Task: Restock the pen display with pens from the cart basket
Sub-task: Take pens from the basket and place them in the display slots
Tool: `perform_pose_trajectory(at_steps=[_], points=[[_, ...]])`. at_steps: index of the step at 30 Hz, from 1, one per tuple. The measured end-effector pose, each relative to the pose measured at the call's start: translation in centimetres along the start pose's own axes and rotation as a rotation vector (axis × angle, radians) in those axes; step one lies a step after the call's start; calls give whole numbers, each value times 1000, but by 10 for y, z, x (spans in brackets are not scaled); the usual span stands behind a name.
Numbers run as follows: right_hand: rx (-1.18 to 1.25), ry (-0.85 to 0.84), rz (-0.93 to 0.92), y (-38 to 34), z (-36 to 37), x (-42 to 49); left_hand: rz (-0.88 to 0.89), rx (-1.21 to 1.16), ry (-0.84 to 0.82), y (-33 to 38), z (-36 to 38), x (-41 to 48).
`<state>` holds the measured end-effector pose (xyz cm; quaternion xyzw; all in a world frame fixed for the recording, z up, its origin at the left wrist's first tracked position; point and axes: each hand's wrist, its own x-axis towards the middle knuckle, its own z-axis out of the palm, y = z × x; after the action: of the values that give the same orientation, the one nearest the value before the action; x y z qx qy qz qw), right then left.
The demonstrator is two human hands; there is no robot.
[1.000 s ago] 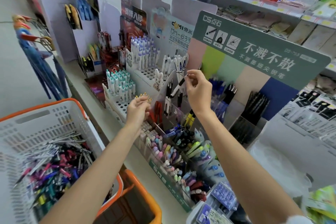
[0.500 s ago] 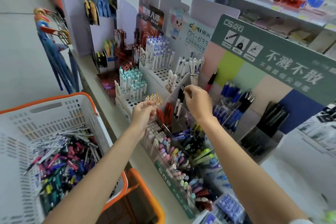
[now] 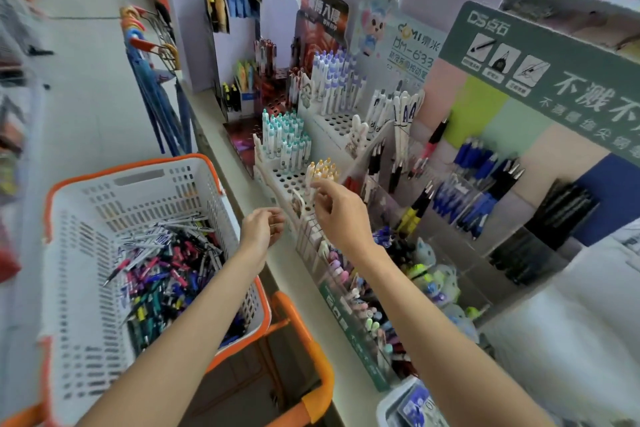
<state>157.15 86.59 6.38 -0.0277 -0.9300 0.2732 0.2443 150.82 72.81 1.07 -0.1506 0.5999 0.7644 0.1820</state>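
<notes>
A white cart basket [image 3: 135, 166] with an orange rim sits at lower left, holding a heap of mixed pens [image 3: 166, 270]. The white perforated pen display [image 3: 287, 178] stands on the shelf, with a small cluster of yellow-capped white pens [image 3: 323, 168] in its front holes. My right hand [image 3: 341, 215] reaches over the display, and its thumb and forefinger pinch one yellow-capped pen at the cluster's left edge. Just left of the display's front corner hovers my left hand [image 3: 261, 227], fingers loosely curled, with nothing visible in it.
Teal-capped pens [image 3: 284, 135] and purple-capped pens [image 3: 336, 80] fill the higher tiers. A green-signed stand [image 3: 540, 73] with blue and black pens is at right. Trays of pastel pens [image 3: 349, 284] line the shelf front. Umbrellas [image 3: 156, 97] hang at left. The orange cart frame [image 3: 311, 340] sits below.
My right hand came down from the black pens to the yellow-capped cluster. My left hand let go of that cluster and drew back toward the basket. The view shifted left.
</notes>
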Motion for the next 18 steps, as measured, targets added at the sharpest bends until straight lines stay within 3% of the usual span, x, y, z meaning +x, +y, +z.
perform_pose_trajectory(at_steps=[8, 12, 18], points=[[182, -390, 137, -30, 102, -57, -159, 19, 310, -49, -130, -10], [219, -616, 106, -46, 142, -87, -252, -16, 457, -74, -195, -22], [208, -763, 143, -51, 185, -92, -364, -4, 470, -89, -243, -18]])
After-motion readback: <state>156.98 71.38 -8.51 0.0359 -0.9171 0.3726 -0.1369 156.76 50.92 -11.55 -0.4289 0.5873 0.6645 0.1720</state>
